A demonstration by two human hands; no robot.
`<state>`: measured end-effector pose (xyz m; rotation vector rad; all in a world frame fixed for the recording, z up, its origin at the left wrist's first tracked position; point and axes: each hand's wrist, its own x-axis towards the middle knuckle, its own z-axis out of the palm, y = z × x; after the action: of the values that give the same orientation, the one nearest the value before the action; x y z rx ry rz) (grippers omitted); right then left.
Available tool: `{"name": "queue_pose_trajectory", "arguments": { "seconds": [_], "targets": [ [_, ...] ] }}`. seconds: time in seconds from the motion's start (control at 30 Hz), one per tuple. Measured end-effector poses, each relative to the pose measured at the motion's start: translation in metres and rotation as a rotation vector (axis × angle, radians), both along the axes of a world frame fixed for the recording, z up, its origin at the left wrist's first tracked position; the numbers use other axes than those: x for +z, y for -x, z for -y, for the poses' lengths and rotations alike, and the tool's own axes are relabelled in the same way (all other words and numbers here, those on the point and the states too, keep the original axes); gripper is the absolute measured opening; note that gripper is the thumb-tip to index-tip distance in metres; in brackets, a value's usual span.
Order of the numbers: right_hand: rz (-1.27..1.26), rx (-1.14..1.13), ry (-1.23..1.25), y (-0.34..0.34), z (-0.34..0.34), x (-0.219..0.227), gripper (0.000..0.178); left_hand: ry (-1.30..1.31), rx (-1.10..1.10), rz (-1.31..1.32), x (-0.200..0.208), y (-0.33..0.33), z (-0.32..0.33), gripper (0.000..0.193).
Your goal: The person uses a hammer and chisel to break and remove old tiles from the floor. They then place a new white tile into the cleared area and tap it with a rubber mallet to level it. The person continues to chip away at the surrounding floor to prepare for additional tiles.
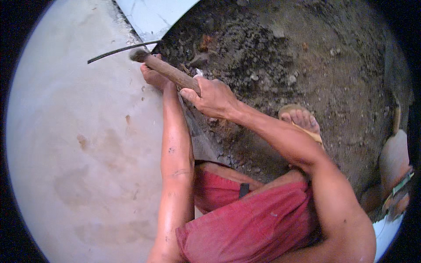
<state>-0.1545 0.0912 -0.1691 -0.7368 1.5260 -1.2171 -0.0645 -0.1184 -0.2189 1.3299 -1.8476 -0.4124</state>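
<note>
My right hand (214, 97) is wrapped around the wooden handle of a hammer (175, 75). The hammer's dark head (139, 55) points up and left, over the edge of a pale, smooth slab (96, 131). Partly behind the handle, my left hand (154, 75) is closed beside the slab's edge. Whatever its fingers hold is hidden. Just beyond the hammer head, a thin dark curved strip (118, 51) runs across the slab's far end. I cannot tell whether the strip touches the hammer or my left hand.
Rough dark soil with stones (250, 57) lies to the right of the slab. My sandalled foot (302, 120) rests on that ground. A pale blue-white panel (153, 17) is at the top. At the far right are a rounded grey object (394, 153) and a green-edged item (401, 184).
</note>
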Motion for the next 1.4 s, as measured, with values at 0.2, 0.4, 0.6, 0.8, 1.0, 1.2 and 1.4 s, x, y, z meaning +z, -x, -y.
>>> {"name": "queue_pose_trajectory", "arguments": {
  "seconds": [0.2,0.4,0.6,0.8,1.0,1.2,1.4],
  "targets": [
    [0.082,0.010,0.164,-0.013,-0.034,0.021,0.044,-0.096,-0.114,0.073,0.041,0.016,-0.027,0.023],
    [0.272,0.048,0.286,-0.035,-0.037,0.027,0.038,0.065,-0.266,0.410,0.060,-0.007,-0.004,0.020],
    [0.276,-0.252,0.234,-0.045,-0.039,-0.001,0.024,0.271,-0.557,0.528,0.027,0.024,0.006,0.023],
    [0.553,-0.378,0.232,-0.054,-0.025,-0.011,0.016,0.311,-0.421,0.467,0.033,0.032,-0.004,0.026],
    [0.335,-0.266,0.230,-0.067,-0.037,-0.032,0.018,0.265,-0.385,0.267,0.036,0.016,-0.023,0.019],
    [0.334,-0.216,0.192,-0.081,-0.044,-0.039,0.019,0.295,-0.429,0.311,0.034,0.019,-0.025,0.019],
    [0.617,-0.302,0.125,-0.093,-0.013,-0.047,0.017,0.260,-0.452,0.291,0.035,0.022,-0.019,0.019]
  ]
}}
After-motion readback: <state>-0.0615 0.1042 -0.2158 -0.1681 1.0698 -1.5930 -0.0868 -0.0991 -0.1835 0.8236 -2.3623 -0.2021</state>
